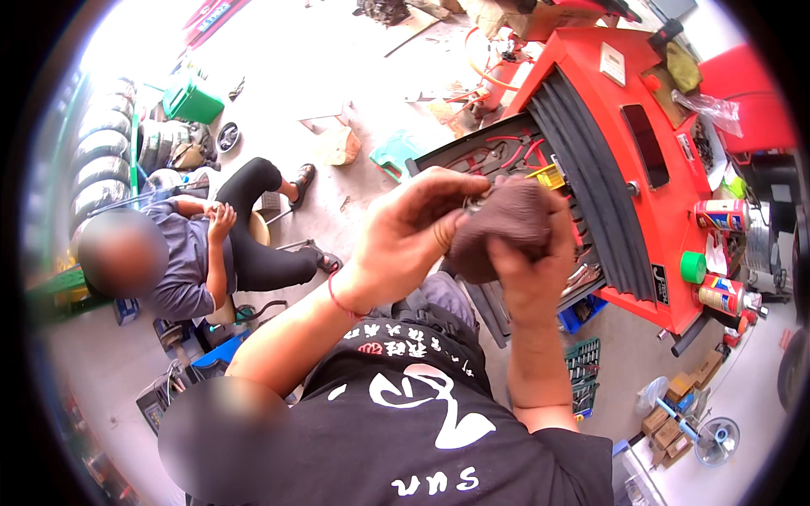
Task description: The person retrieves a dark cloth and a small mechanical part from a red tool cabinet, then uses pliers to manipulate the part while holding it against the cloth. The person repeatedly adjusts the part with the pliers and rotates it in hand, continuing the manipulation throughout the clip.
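Note:
In front of my chest, both hands meet at a bunched brown cloth (506, 228). My right hand (536, 266) is wrapped round the cloth, its thumb pressed across the near side. My left hand (409, 223) pinches a small, shiny metal-looking piece (474, 202) at the cloth's left edge. Fingers and cloth cover most of that piece, so its kind cannot be made out. Just beyond my hands, an open drawer (447, 156) of a red tool cabinet (582, 59) holds several red-handled pliers (506, 156) and other hand tools.
A phone (645, 147) and cans (721, 214) are on the cabinet side at right. A seated person (186, 244) is at my left, near stacked tyres (103, 152). A green bin (192, 99) stands behind. A socket set case (584, 371) lies below the drawer.

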Demonstrator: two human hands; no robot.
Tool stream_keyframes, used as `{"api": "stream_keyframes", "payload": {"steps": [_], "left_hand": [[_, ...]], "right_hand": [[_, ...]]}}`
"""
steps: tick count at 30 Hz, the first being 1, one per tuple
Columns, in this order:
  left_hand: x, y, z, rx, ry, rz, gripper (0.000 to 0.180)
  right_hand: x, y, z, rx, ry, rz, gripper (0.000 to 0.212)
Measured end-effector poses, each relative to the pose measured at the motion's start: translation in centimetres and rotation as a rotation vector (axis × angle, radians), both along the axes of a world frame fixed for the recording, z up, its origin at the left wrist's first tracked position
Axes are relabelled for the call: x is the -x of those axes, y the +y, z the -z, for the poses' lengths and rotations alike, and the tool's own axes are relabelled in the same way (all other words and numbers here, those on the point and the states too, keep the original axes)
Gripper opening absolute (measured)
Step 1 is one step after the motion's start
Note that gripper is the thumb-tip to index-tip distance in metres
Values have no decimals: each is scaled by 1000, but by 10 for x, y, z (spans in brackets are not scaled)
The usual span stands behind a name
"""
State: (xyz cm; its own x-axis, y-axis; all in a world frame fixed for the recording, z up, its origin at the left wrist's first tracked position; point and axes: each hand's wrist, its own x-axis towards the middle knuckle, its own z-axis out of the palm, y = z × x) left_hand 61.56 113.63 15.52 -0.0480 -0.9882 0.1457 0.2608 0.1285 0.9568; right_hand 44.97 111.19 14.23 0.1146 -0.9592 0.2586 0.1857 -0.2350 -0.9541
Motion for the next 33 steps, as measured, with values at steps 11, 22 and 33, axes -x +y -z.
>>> {"api": "stream_keyframes", "payload": {"steps": [11, 22, 33], "left_hand": [[14, -7, -15, -66, 337, 118, 39], [38, 3, 66, -341, -23, -61, 31], [19, 1, 82, -368, -755, -122, 24]], "right_hand": [[15, -14, -10, -289, -526, 114, 27], [-2, -5, 72, 249, 236, 374, 28], [184, 43, 287, -705, 1237, 425, 74]]}}
